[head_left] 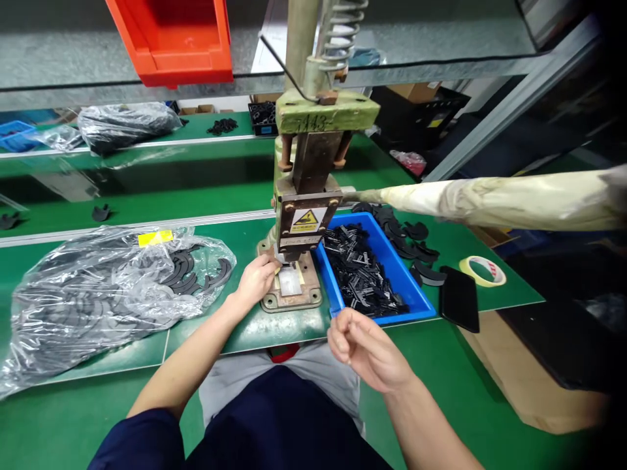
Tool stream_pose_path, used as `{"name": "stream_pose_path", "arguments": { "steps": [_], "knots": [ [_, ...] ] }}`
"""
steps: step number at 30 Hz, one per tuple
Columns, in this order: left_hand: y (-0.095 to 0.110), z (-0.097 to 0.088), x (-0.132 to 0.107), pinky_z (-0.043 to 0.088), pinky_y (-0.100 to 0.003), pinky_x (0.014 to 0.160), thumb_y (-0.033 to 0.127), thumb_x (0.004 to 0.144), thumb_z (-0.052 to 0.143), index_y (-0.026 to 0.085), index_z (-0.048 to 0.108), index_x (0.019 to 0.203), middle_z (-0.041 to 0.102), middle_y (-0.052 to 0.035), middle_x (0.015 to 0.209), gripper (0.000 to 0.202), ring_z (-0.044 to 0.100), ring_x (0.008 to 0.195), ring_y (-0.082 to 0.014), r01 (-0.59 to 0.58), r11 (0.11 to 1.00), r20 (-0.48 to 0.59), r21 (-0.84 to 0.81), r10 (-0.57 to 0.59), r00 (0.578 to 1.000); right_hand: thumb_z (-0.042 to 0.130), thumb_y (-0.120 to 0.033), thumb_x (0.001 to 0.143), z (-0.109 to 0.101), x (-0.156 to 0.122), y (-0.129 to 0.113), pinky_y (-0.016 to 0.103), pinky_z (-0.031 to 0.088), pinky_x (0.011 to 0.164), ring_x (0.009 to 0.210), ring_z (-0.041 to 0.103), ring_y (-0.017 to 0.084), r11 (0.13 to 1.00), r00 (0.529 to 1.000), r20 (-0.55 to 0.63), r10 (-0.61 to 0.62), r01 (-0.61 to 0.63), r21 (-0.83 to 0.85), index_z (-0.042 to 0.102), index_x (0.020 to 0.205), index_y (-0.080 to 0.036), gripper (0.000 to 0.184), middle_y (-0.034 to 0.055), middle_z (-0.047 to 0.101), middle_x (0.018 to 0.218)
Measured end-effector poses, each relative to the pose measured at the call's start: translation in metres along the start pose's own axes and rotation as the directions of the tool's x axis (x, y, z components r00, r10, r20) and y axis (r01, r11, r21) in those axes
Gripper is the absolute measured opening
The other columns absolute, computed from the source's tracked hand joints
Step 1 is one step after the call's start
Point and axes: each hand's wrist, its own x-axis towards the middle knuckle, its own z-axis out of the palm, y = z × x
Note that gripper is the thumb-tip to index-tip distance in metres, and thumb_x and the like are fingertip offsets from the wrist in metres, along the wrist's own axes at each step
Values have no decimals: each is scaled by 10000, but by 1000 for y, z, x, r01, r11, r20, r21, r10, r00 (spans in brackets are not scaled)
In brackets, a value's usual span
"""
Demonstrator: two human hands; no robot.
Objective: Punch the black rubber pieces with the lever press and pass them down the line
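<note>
My left hand [255, 281] rests at the base plate [291, 287] of a green hand press [308, 196], its fingers curled at the die under the ram; what they pinch is hidden. My right hand [365, 349] hovers in front of me, just below the near edge of a blue bin [416, 294]. Its fingers are curled in a loose pinch, and I cannot make out anything in them. Small black plastic parts [362, 274] fill the bin. The press's wrapped lever handle [490, 199] sticks out to the right.
A clear plastic bag of black curved pieces [112, 287] lies at the left. Loose curved pieces [411, 241], a black flat object [459, 299] and a roll of tape [482, 270] sit right of the bin. An orange bin [176, 39] hangs above. A cardboard box [533, 378] stands at the lower right.
</note>
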Motion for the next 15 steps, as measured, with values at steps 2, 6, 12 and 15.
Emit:
{"name": "stream_pose_path", "arguments": {
  "steps": [2, 6, 12, 15],
  "knots": [
    [3, -4, 2, 543, -331, 911, 99, 919, 451, 176, 738, 1072, 659, -94, 1063, 334, 633, 1027, -207, -29, 999, 62, 19, 28, 998, 691, -488, 840, -7, 1, -11, 229, 336, 508, 530, 487, 80, 995, 997, -23, -73, 71, -65, 580, 807, -203, 308, -29, 554, 621],
    [7, -9, 4, 531, -342, 942, 50, 851, 440, 173, 736, 1108, 625, -95, 1090, 410, 608, 1061, -218, -33, 999, 99, 39, 29, 995, 705, -430, 842, -6, 15, -48, 254, 483, 572, 674, 625, 120, 817, 853, -124, -508, 431, -382, 661, 908, -222, 223, 19, 683, 815],
    [6, -6, -1, 527, -358, 970, 30, 823, 417, 147, 711, 1147, 604, -109, 1116, 453, 595, 1089, -225, -20, 1000, 87, 6, 20, 996, 799, -620, 668, 60, 37, -135, 433, 431, 1156, 1346, 519, 255, 239, 325, 128, -937, 864, -444, 669, 1199, -358, 605, 3, 641, 1299],
    [5, -5, -3, 528, -348, 979, 32, 815, 430, 156, 706, 1154, 604, -104, 1129, 454, 598, 1095, -217, -19, 1000, 80, -10, 20, 997, 728, -748, 651, 86, 39, -159, 451, 495, 1054, 960, 631, 245, 248, 354, 218, -909, 883, -399, 736, 930, -317, 513, 29, 649, 909]
  ]
}}
